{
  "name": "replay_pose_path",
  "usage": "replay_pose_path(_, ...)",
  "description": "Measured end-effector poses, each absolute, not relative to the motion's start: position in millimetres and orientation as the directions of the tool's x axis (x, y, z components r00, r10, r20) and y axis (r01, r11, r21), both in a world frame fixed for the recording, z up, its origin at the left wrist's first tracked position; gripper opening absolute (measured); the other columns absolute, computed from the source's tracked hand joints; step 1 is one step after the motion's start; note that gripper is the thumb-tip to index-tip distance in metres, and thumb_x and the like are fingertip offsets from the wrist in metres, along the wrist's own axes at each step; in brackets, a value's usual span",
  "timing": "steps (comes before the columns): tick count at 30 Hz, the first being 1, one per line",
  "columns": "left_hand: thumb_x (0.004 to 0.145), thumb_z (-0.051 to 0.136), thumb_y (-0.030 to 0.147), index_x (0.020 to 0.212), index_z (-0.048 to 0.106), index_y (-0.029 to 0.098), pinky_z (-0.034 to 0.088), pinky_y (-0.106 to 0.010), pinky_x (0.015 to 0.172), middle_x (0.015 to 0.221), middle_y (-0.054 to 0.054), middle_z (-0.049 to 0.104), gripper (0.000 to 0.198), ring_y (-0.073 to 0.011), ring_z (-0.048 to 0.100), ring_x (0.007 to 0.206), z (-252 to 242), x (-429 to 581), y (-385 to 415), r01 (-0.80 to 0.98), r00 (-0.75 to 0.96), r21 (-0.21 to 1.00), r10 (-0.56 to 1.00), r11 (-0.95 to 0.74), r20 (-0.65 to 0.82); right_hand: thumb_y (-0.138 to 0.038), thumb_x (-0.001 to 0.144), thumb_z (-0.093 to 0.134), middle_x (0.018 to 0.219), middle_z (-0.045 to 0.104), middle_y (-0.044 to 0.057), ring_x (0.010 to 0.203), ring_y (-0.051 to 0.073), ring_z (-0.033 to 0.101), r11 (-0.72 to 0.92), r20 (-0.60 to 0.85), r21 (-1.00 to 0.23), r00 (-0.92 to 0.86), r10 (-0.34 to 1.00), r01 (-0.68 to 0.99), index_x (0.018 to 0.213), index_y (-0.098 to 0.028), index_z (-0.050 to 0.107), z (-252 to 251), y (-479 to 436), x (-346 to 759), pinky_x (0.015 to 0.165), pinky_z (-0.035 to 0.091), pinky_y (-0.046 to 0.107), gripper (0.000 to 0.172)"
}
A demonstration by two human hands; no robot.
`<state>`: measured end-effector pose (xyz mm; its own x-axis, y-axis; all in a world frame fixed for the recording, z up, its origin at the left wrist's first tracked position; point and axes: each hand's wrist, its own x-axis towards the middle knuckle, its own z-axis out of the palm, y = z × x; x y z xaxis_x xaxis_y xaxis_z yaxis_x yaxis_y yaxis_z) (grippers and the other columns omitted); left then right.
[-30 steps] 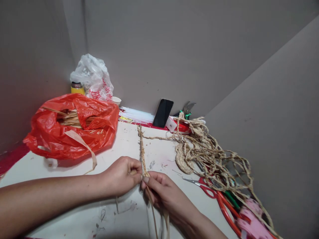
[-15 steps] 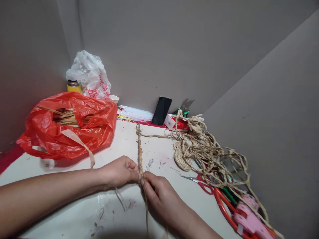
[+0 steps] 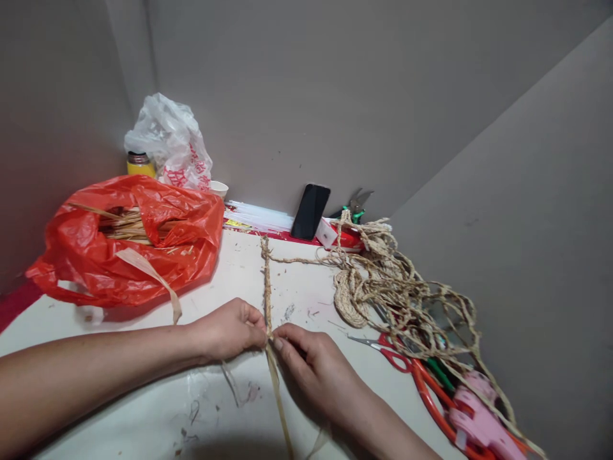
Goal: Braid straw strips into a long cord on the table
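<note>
A braided straw cord [image 3: 267, 291] runs lengthwise on the white table, its lower end between my hands. My left hand [image 3: 235, 329] pinches that end from the left. From the right, my right hand [image 3: 311, 364] has its thumb and forefinger closed at the same spot, on a straw strand. A loose pale strand [image 3: 278, 396] trails from the braid toward me, and another thin one shows below my right hand. Near its top, the braid touches a thin cord leading to a tangled heap of braided rope [image 3: 383, 275] on the right.
A red plastic bag [image 3: 191, 255] of straw lies at left, before a white bag [image 3: 172, 140] and yellow jar [image 3: 140, 165]. A phone [image 3: 311, 211] leans on the back wall. Scissors [image 3: 395, 358], red-handled cutters [image 3: 426, 393] and a pink glue gun [image 3: 479, 415] lie right.
My right thumb and forefinger have shifted slightly at the braid's lower end. The loose strand below has swung to the right and spread wider. My left hand has hardly moved.
</note>
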<state>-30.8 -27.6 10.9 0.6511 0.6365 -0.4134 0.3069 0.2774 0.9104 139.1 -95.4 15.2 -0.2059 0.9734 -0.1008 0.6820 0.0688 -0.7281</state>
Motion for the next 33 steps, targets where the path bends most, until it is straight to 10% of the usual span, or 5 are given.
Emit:
replay_pose_path(10,0.068,0.053,0.024,0.059,0.050,0.015,0.020,-0.020,0.045,0.046,0.008,0.041,0.013,-0.0051,0.029,0.044,8.9,-30.8,-35.9,0.291,0.641,0.940,0.693,0.177,-0.329,-0.041,0.087,0.043,0.049,0.057,0.000,0.038,0.008,0.027,-0.386,-0.438,-0.883,-0.172,0.882,0.269,0.067,-0.017,0.054,12.5,-97.8,123.2,0.040,0.021,0.020,0.033)
replay_pose_path(20,0.065,0.054,0.025,0.060,0.054,0.014,0.023,-0.021,0.048,0.050,0.005,0.045,0.012,-0.0064,0.033,0.048,4.0,-28.2,-38.1,0.190,0.640,0.944,0.695,0.270,-0.328,-0.026,0.090,0.037,0.059,0.061,0.004,0.050,0.014,0.050,0.049,-0.077,-0.534,-0.107,0.991,0.844,0.072,-0.019,0.055,8.9,-111.1,117.4,0.052,0.028,0.025,0.026)
replay_pose_path(33,0.065,0.060,0.028,0.058,0.051,0.014,0.019,-0.020,0.045,0.045,0.007,0.042,0.017,-0.0050,0.029,0.044,6.5,-27.5,-36.7,0.239,0.620,0.927,0.689,0.290,-0.375,-0.020,0.085,0.047,0.060,0.065,0.006,0.046,0.014,0.050,0.499,0.019,-0.227,-0.508,0.861,0.836,0.071,-0.018,0.059,11.5,-124.8,104.5,0.047,0.019,0.029,0.018)
